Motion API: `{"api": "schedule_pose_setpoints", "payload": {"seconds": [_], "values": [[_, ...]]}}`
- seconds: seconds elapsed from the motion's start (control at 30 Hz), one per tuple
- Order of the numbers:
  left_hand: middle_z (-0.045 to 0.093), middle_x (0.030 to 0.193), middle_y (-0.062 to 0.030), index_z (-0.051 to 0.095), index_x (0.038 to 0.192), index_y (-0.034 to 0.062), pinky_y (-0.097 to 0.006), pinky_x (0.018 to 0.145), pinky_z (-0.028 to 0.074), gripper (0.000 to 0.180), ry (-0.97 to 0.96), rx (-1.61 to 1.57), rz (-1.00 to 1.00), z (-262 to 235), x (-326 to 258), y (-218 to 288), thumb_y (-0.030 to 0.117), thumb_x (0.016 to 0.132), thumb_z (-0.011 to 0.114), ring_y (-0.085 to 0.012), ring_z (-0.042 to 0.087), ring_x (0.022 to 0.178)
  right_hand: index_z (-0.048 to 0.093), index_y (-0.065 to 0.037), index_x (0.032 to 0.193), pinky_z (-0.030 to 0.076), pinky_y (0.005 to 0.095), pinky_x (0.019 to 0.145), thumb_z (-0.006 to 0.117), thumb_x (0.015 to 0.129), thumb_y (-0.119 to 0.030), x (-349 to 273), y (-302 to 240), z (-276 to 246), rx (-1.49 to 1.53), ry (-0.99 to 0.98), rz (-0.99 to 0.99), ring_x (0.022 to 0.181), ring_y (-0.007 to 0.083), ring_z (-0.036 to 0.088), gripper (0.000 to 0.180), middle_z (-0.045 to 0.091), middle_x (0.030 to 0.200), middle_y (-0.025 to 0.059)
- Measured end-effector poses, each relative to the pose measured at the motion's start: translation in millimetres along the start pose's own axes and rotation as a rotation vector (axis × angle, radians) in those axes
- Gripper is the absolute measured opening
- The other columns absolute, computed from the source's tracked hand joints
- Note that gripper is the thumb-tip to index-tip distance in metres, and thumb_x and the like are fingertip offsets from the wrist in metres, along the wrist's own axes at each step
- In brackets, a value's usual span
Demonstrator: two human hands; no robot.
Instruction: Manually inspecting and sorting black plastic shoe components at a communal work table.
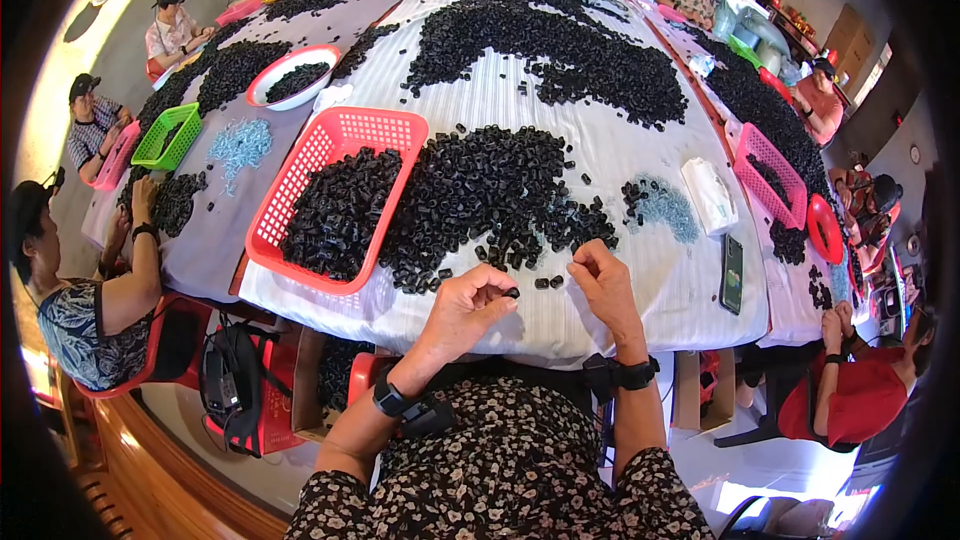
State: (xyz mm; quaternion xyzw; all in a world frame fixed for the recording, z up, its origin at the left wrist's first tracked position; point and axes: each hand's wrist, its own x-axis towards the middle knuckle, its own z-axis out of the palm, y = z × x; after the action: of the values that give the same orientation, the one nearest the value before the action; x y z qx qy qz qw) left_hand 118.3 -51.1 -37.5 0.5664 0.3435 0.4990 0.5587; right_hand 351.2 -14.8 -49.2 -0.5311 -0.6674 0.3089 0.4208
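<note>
White striped cloth covers the tabletop (560, 120), with other people seated along both sides. Big heaps of small black plastic parts (480, 190) spread across it, one heap right ahead of the person. Red mesh basket (345, 130) sits left of centre, half full of the same black parts. White packet (708, 195) and dark phone (732, 273) lie to the right, a small pile of pale blue pieces (668, 208) between them and the heap. Left hand (465, 305): fingers pinched closed on one black part (511, 292) at the near cloth edge. Right hand (603, 280): fingers curled closed, just beside loose parts; what it grips, cannot tell.
</note>
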Motion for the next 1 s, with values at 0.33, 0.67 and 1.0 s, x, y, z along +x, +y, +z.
{"api": "schedule_pose_setpoints", "payload": {"seconds": [0.33, 0.67, 1.0], "values": [[0.057, 0.083, 0.0016, 0.058, 0.094, 0.0007, -0.018, 0.067, 0.046, 0.013, -0.036, 0.092, -0.04, 2, 0, -16, -0.005, 0.082, 0.06, -0.0025, 0.053, 0.075, 0.056, -0.003, 0.085, 0.04, 0.0207, 0.053, 0.058, 0.082, -0.001, 4, 12, -7, 0.238, 0.001, 0.101, 0.06, 0.0045, 0.048, 0.005, 0.053, 0.071, -0.0015], [0.06, 0.086, -0.0036, 0.056, 0.1, -0.0011, -0.023, 0.068, 0.052, 0.014, -0.021, -0.093, -0.099, 10, -3, -9, -0.001, 0.086, 0.058, -0.0082, 0.059, 0.074, 0.054, -0.003, 0.085, 0.041, 0.0209, 0.052, 0.055, 0.087, -0.008, -1, -18, -6, 0.521, -0.077, 0.086, 0.058, 0.0066, 0.05, 0.006, 0.055, 0.071, 0.002], [0.059, 0.087, -0.0029, 0.055, 0.101, -0.0008, -0.022, 0.07, 0.051, 0.014, -0.065, -0.231, -0.097, 16, -12, 16, 0.005, 0.088, 0.059, -0.0069, 0.057, 0.077, 0.056, -0.003, 0.084, 0.04, 0.0199, 0.054, 0.06, 0.088, -0.013, -20, -62, 4, 0.657, -0.234, 0.08, 0.06, 0.0057, 0.049, 0.011, 0.055, 0.074, 0.0018]]}}
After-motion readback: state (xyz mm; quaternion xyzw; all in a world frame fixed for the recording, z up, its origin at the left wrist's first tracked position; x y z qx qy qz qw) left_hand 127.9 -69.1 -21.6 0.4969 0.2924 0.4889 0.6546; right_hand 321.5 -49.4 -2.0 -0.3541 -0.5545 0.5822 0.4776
